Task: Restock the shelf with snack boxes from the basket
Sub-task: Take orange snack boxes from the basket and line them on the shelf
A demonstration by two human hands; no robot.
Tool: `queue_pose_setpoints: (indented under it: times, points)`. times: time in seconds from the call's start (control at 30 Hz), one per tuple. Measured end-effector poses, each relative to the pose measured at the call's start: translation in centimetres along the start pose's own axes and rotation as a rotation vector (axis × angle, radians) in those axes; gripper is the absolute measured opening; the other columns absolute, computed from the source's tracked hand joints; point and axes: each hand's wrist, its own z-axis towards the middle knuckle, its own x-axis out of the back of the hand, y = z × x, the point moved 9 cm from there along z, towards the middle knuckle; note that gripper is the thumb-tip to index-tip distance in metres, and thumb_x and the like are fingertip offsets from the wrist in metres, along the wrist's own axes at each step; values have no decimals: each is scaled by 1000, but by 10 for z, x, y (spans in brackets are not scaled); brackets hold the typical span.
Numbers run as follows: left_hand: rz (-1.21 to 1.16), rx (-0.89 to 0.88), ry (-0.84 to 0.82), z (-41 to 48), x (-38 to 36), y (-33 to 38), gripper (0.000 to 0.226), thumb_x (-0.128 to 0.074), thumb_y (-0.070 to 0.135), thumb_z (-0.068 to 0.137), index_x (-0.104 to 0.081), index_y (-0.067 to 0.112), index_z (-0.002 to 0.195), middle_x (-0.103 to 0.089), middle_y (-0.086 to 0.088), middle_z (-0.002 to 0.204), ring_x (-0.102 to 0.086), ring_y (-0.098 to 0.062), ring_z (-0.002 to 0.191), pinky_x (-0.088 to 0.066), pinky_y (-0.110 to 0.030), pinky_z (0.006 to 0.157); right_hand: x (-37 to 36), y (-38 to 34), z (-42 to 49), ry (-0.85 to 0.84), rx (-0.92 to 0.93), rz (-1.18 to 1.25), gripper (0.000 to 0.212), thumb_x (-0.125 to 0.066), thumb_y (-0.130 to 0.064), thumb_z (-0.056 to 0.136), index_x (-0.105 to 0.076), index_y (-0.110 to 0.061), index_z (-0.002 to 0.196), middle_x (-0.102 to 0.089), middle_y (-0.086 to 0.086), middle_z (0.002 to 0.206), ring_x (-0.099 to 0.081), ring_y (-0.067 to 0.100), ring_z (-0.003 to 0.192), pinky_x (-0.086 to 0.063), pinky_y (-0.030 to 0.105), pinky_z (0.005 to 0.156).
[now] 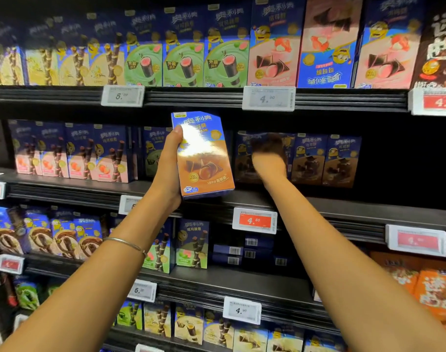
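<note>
Fingers of the left hand [167,171] hold the box [204,158]: thumb on its near left edge, the rest hidden behind it. The box is in the air, above and just left of the red 4.50 tag [254,220], in front of the shelf [356,201] that carries the tag. Long axis near upright, top leaning a little left, printed face toward the camera.

Behind the box, straight above the tag, is a dark gap in the row. Judgement: this is the slot, so the move is a push straight back with the box kept upright. The left hand is nearer and already loaded.

Right hand [269,161], above and just right of the tag, reaches in at the leftmost of the brown boxes [326,161]. It is motion-blurred, so I cannot tell whether its fingers are wide or gripping, or whether they touch.

The shelf board is flat and dark, with bare board right of the tag in front of the row. Headroom under the upper shelf looks adequate. Risk: a corner of the box knocking the brown row. Basket not in view.
</note>
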Motion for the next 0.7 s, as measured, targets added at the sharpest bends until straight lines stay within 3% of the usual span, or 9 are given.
queue_pose_setpoints:
  times: [0.07,0.13,0.17,0.27,0.37,0.47,0.57,0.7]
  points:
    - [-4,-8,6,-1,-1,1,50,-44,56,107,-69,16,125,-81,-8,108,-80,-24,90,-66,-37,73,-12,-13,-41,-226,-53,448,46,-60,-59,88,-60,-20,111,-64,-1,108,-63,23,103,-52,36,82]
    - [11,-13,10,-1,-3,1,49,-43,55,107,-70,17,122,-80,-13,117,-79,-27,97,-66,-39,78,-31,-32,-80,-523,-17,530,72,-63,-75,75,-57,-25,126,-68,-3,117,-67,18,108,-53,40,89]
    - [18,-11,11,-1,-5,1,49,-42,55,108,-69,17,123,-77,-15,123,-78,-28,101,-66,-41,83,-37,-38,-94,-594,32,514,70,-66,-74,75,-56,-27,126,-72,-4,116,-70,16,106,-55,39,86]
    - [22,-11,11,-3,-11,0,51,-42,54,107,-69,15,124,-77,-15,125,-77,-29,104,-65,-42,84,-36,-48,-107,-540,114,546,51,-74,-51,86,-58,-21,124,-75,-1,108,-76,12,90,-60,29,73]
    - [89,-64,55,-2,-9,6,65,-40,63,105,-69,11,132,-76,-17,126,-76,-35,110,-64,-48,90,-29,-50,-107,-476,156,509,32,-66,-47,94,-66,-21,112,-77,0,101,-76,15,89,-62,38,84]
    - [199,-51,149,0,0,5,85,-52,72,91,-62,4,141,-70,-26,132,-69,-49,119,-55,-64,103,-23,-43,-104,-471,96,514,33,-60,-47,97,-64,-19,112,-77,3,102,-75,20,91,-61,45,87]
    - [227,-21,260,4,15,-2,70,-65,58,98,-58,4,143,-74,-19,128,-74,-42,113,-63,-56,91,-12,-33,-100,-501,42,556,32,-58,-43,99,-64,-16,115,-77,4,103,-75,20,91,-60,41,85]
    - [267,-35,257,9,16,-7,64,-68,54,99,-61,4,138,-79,-15,116,-79,-31,98,-66,-43,75,22,-6,-76,-412,-18,604,25,-61,-32,99,-70,-11,109,-78,8,97,-75,21,85,-59,37,83]
